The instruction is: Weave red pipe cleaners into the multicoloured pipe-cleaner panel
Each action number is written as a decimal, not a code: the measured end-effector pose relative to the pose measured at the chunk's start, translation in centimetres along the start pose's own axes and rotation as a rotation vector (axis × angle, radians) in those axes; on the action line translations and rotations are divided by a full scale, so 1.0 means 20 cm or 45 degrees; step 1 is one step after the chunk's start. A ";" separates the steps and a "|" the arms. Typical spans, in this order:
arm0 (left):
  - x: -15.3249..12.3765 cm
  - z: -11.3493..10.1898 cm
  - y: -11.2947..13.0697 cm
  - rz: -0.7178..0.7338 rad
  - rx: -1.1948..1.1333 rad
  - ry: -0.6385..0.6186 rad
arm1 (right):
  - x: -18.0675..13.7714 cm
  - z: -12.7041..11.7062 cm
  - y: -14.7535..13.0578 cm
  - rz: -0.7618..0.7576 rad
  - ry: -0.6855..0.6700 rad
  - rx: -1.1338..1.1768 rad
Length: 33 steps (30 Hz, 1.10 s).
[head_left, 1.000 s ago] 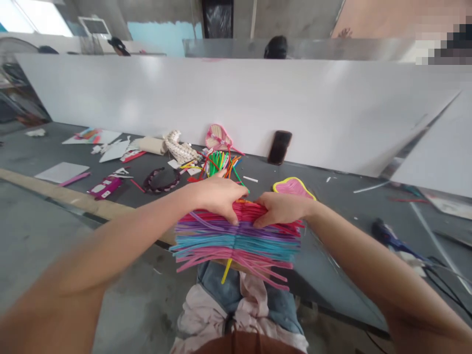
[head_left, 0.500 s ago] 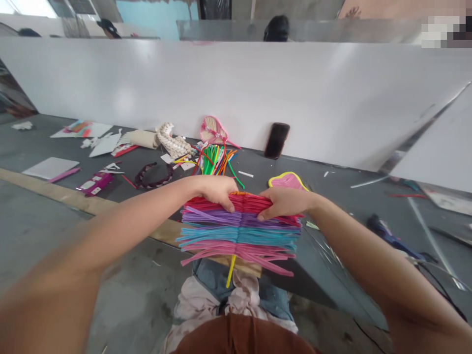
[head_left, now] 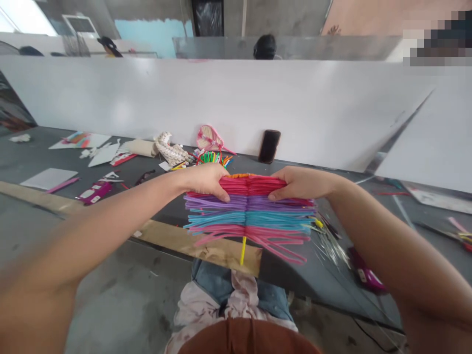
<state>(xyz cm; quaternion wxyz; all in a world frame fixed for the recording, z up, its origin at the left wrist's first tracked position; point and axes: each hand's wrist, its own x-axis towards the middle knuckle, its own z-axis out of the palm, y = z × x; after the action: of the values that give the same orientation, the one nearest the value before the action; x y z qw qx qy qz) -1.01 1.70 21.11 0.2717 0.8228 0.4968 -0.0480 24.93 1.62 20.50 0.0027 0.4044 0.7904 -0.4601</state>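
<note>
Between my hands hangs a wide bundle of pipe cleaners (head_left: pixel 246 216), joined along a middle line. Its bands run orange and red at the top, then purple, blue and pink. A yellow stem (head_left: pixel 243 250) sticks down from the centre. My left hand (head_left: pixel 210 182) is closed on the upper left of the bundle, thumb in front over the red and purple rows. On the upper right, my right hand (head_left: pixel 295 183) grips it the same way. The fingers behind the bundle are hidden.
Behind the bundle lie loose coloured pipe cleaners (head_left: pixel 210 158), a pink fan-shaped piece (head_left: pixel 209 137) and a phone (head_left: pixel 270 146) leaning on the white partition (head_left: pixel 165 98). Purple packets (head_left: pixel 95 191) and clear strands (head_left: pixel 334 250) lie on the grey table. People sit beyond the partition.
Both hands have lifted the bundle slightly and spread a little apart, the right hand moving further right. The bundle now hides more of the loose pipe cleaners and the pink-and-yellow piece behind.
</note>
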 end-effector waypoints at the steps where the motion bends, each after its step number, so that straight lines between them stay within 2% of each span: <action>1: -0.02 -0.03 0.02 -0.003 0.023 0.055 | -0.03 -0.02 -0.03 -0.008 0.043 -0.044; 4: -0.10 -0.10 0.10 0.008 0.194 0.296 | -0.11 -0.06 -0.12 -0.027 0.173 -0.233; 7: -0.19 -0.10 0.15 0.029 0.543 0.660 | -0.18 -0.03 -0.18 -0.043 0.341 -0.543; 10: -0.26 0.00 0.12 0.180 0.860 0.988 | -0.20 0.10 -0.18 -0.018 0.614 -0.914; 13: -0.27 0.15 0.03 0.492 0.990 1.290 | -0.16 0.28 -0.10 0.044 1.008 -1.286; 16: -0.25 0.31 -0.08 0.582 1.062 1.509 | -0.09 0.44 0.01 -0.223 1.361 -1.488; 20: -0.20 0.49 -0.17 0.454 1.010 1.634 | 0.01 0.56 0.16 -0.421 1.582 -1.513; 24: -0.16 0.60 -0.21 0.418 0.900 1.617 | 0.08 0.61 0.26 -0.452 1.617 -1.416; 28: -0.14 0.65 -0.23 0.425 0.831 1.615 | 0.10 0.63 0.30 -0.481 1.606 -1.353; 33: -0.13 0.65 -0.23 0.420 0.830 1.616 | 0.10 0.63 0.32 -0.470 1.579 -1.320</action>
<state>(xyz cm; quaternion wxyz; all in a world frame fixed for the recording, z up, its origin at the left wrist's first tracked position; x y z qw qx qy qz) -3.68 -5.06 9.15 -0.3236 0.7953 0.3887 0.3341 22.96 -4.60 7.91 -0.3232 0.3961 0.8139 0.2760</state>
